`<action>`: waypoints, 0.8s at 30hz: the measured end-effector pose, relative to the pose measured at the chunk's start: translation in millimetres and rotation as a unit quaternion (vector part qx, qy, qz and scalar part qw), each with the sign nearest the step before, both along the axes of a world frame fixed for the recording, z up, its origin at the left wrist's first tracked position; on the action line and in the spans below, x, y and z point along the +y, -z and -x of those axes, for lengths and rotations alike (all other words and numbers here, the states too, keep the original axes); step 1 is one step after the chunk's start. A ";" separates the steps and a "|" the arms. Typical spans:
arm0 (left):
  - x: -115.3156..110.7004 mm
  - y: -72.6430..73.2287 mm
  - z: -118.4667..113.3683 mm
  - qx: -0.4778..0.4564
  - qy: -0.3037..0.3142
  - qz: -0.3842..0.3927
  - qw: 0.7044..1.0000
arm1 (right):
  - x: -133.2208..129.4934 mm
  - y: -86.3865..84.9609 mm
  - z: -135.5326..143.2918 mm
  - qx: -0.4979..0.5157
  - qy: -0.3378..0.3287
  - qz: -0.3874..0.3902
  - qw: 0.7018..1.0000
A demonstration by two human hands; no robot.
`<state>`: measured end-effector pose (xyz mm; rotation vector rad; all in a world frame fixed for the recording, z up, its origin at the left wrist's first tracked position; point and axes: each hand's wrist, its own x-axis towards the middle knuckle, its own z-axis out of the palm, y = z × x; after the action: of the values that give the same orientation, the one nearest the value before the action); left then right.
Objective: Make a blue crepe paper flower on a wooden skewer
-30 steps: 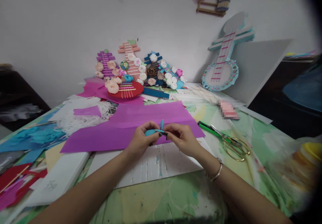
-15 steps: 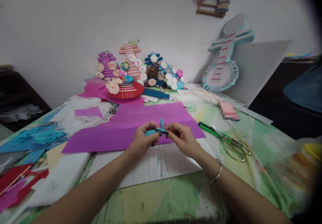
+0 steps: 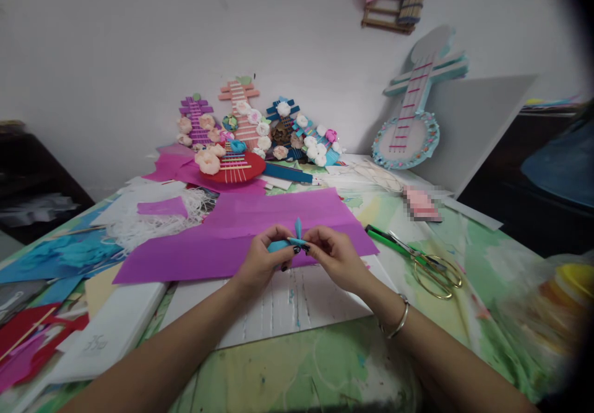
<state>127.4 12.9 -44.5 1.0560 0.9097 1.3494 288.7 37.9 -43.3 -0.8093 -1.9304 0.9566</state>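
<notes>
A strip of blue crepe paper [image 3: 279, 245] is pinched between my two hands, one end sticking up above the fingertips. My left hand [image 3: 263, 257] is closed on its left part, thumb and forefinger pressed together. My right hand [image 3: 335, 253] pinches the strip from the other side, its fingertips almost touching the left ones. Beneath both hands lie a large purple paper sheet [image 3: 185, 255] and a white board [image 3: 260, 320] marked with streaky lines.
Gold-handled scissors [image 3: 436, 274] and a green cutter [image 3: 387, 241] lie at right. Decorated paper instruments [image 3: 239, 166] stand along the wall. A white box [image 3: 116, 323], shredded white paper [image 3: 125, 224] and blue scraps [image 3: 77, 246] cover the left. A yellow-lidded jar [image 3: 573, 283] stands far right.
My fingertips have shifted very slightly around the blue strip, and the crossing piece between them has turned a little. Everything else stays in place.
</notes>
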 end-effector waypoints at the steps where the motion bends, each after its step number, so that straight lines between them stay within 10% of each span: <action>1: 0.0 0.1 0.0 -0.003 0.000 -0.001 1.000 | 0.0 0.1 0.2 -0.001 0.001 -0.001 1.000; 24: 0.8 0.3 -0.6 -0.004 -0.008 0.008 1.000 | 0.8 1.3 0.8 -0.027 0.011 -0.022 0.999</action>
<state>128.0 13.7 -44.8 1.0337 0.9232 1.3566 287.9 38.7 -44.6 -0.8361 -1.9784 0.8845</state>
